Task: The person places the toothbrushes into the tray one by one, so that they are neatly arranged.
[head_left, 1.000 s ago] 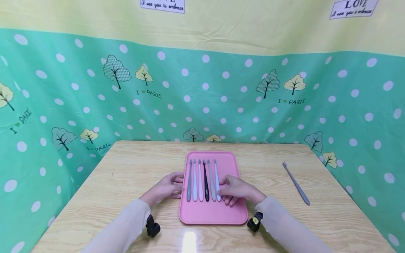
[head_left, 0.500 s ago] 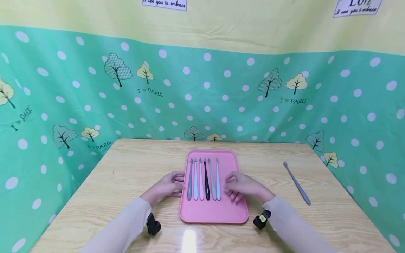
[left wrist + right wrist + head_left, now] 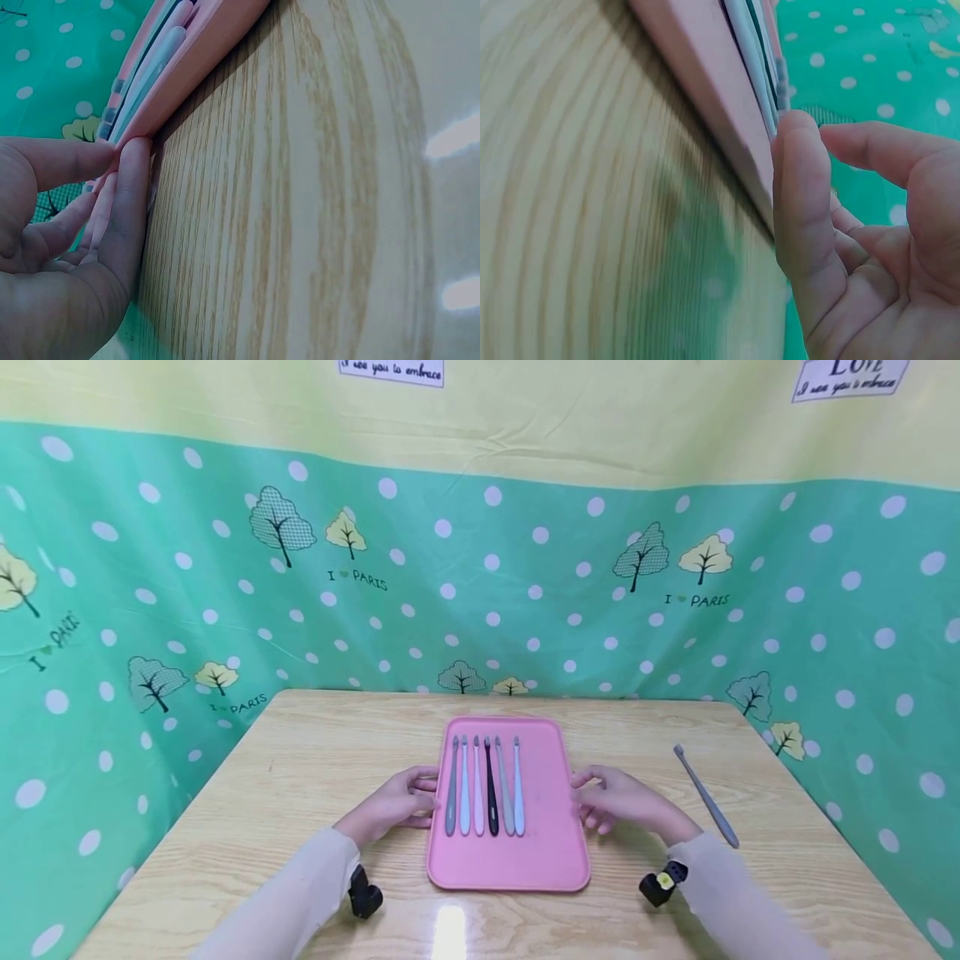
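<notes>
A pink tray point(image 3: 510, 866) bears a row of several toothbrushes in grey, light blue, pink and black, their heads toward the back. Among them, the black toothbrush point(image 3: 491, 789) lies near the middle and a light blue toothbrush point(image 3: 518, 789) at the right end. My left hand point(image 3: 392, 802) pinches the tray's left rim between thumb and fingers, as the left wrist view shows. By the right rim is my right hand point(image 3: 618, 802), holding nothing, with a gap between thumb and forefinger; contact with the rim cannot be told. A grey toothbrush point(image 3: 707, 797) lies alone on the table, farther right.
The wooden table point(image 3: 337, 735) runs back to a green dotted curtain point(image 3: 491, 560) with trees printed on it. A black device point(image 3: 365, 895) is strapped to my left wrist, another black device point(image 3: 660, 885) to my right wrist.
My right hand has let go of the rightmost light blue toothbrush and moved right, to the tray's right rim. That brush lies slightly apart from the others. My left hand has stayed put.
</notes>
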### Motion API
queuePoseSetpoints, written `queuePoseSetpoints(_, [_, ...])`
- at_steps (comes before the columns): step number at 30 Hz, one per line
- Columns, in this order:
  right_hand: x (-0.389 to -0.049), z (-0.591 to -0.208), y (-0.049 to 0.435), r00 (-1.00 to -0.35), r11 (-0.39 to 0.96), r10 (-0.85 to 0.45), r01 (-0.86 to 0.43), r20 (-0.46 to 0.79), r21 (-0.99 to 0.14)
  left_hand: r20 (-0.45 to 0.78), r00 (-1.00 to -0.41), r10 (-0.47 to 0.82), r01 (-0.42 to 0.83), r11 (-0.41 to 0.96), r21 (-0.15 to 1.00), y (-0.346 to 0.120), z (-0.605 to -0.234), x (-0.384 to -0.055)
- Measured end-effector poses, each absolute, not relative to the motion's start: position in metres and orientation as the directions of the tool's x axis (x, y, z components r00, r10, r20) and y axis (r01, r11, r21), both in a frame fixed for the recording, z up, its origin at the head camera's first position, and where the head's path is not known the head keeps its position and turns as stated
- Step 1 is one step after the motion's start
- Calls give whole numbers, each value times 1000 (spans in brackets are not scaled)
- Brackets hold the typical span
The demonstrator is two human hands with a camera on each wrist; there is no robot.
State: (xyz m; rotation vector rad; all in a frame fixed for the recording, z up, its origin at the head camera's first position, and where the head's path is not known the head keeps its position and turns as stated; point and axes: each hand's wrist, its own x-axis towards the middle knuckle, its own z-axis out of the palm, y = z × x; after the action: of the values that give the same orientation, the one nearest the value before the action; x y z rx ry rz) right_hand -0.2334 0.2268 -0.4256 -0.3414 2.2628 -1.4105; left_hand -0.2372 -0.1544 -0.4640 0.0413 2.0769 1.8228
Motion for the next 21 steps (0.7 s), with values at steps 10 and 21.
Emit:
queuePoseSetpoints(10, [-225,-424,273,-903,493,-346,56,-255,-868,-252,-929,273,-215,160,964,-154,-466,-237])
queuePoseSetpoints(21, [-218,-415,319,-927,524,-264,93,-266,-846,-262,-927,267,-227,154,962,-154,-465,-237])
